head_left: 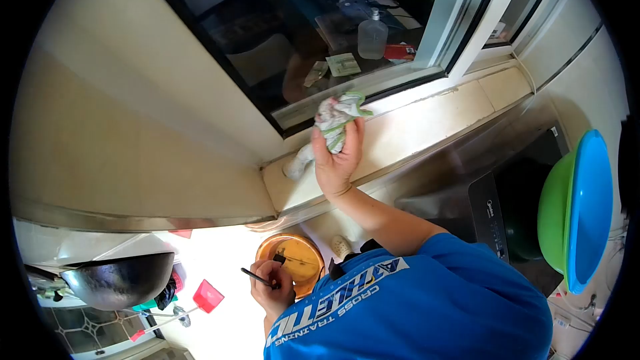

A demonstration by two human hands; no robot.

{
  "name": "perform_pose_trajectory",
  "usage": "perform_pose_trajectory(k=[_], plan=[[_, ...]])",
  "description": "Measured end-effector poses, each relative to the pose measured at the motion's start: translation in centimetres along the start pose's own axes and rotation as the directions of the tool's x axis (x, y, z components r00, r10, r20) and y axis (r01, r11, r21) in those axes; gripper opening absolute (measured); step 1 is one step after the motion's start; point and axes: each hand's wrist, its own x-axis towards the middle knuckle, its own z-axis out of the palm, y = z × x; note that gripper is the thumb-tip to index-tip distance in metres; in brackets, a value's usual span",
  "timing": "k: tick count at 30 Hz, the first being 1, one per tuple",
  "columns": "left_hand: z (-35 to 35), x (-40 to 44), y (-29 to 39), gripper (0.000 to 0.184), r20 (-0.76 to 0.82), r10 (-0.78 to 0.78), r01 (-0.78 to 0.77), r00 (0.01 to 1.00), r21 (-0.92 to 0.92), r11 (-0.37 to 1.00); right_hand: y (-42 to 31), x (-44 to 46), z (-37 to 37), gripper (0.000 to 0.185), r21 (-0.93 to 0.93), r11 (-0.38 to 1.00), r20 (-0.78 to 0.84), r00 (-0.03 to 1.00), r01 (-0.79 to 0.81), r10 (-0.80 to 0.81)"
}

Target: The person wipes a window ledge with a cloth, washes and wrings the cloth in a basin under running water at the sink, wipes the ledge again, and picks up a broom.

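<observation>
Cloth (340, 117): one, white with green edging and pinkish marks, crumpled; located at the lower window frame (400, 97), above the ledge. Whether it presses on the glass cannot be told.

Right hand (339, 160): grasping the cloth between thumb and fingers, forearm reaching up and across from a blue sleeve (460, 250).

Ledge (427, 123): pale, tiled, running along the foot of the window. At its left end, just beside the right hand, a whitish rounded object (297, 165), nature unclear.

Left hand (272, 288): fingers curled round a slim dark stick (253, 275), held low; the stick's far end is not clearly seen.

Basin, orange-brown (307, 268): round, below the ledge, partly behind the left hand. Near its right edge, a light patterned shoe (341, 247).

Behind the glass: clear bottle (373, 39), with a red packet (400, 52) just beside it.

At right: metal-topped desk (430, 190); black cooktop (485, 210), bearing white lettering; green basin (555, 210) and blue basin (593, 213), together, tilted in view.

At lower left: dark wok (123, 281); pink dustpan (208, 297), long-handled, near the wok.
</observation>
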Motion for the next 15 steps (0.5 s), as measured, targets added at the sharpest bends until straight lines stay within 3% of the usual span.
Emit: perform_pose_trajectory(k=[1, 2, 3, 6, 8, 9, 11, 12, 13, 15], plan=[[-0.2, -0.4, -0.1, 0.022, 0.000, 0.000, 0.000, 1.000, -0.001, 1.000, 0.1, -0.8, 0.4, 0.044, 0.021, 0.999, 0.008, 0.999, -0.037, 0.036], [-0.3, -0.9, -0.2, 0.023, -0.007, -0.050, 0.050, 0.999, -0.071, 0.996, -1.3, -1.6, 0.6, 0.045, 0.068, 0.996, 0.175, 0.982, 0.061, -0.072], [-0.6, -1.3, -0.4, 0.023, -0.011, -0.102, 0.099, 0.995, -0.140, 0.985, -2.9, -2.7, 1.4, 0.044, -0.054, 0.992, 0.229, 0.969, 0.111, -0.096], [-1.4, -2.0, -0.8, 0.024, -0.011, -0.081, 0.080, 0.997, -0.054, 0.995, -3.5, -3.0, 2.6, 0.040, 0.065, 0.997, 0.100, 0.993, 0.051, -0.057], [-1.8, -2.4, -0.9, 0.024, -0.021, -0.087, 0.086, 0.996, -0.056, 0.995, -4.6, -2.5, 1.5, 0.034, 0.365, 0.868, 0.318, 0.922, -0.335, 0.222], [-1.7, -2.6, -1.2, 0.024, -0.015, -0.083, 0.081, 0.996, -0.065, 0.995, -5.0, -2.4, 0.8, 0.034, 0.361, 0.873, 0.311, 0.925, -0.328, 0.219], [-1.7, -2.9, -1.6, 0.024, -0.019, -0.132, 0.128, 0.991, -0.136, 0.982, -6.2, -3.0, -0.7, 0.026, 0.394, 0.522, 0.597, 0.643, -0.756, 0.481], [-1.7, -2.8, -1.7, 0.024, -0.012, -0.127, 0.124, 0.992, -0.138, 0.983, -7.0, -2.8, -1.2, 0.023, 0.388, 0.397, 0.683, 0.548, -0.832, 0.482], [-1.8, -2.7, -1.7, 0.024, -0.002, -0.123, 0.121, 0.992, -0.146, 0.982, -6.6, -2.7, -1.5, 0.023, 0.390, 0.398, 0.681, 0.551, -0.830, 0.482], [-1.8, -2.8, -2.1, 0.023, 0.013, -0.125, 0.126, 0.992, -0.150, 0.981, -5.2, -2.7, -2.1, 0.025, 0.162, 0.017, 0.935, 0.159, -0.987, 0.316]])
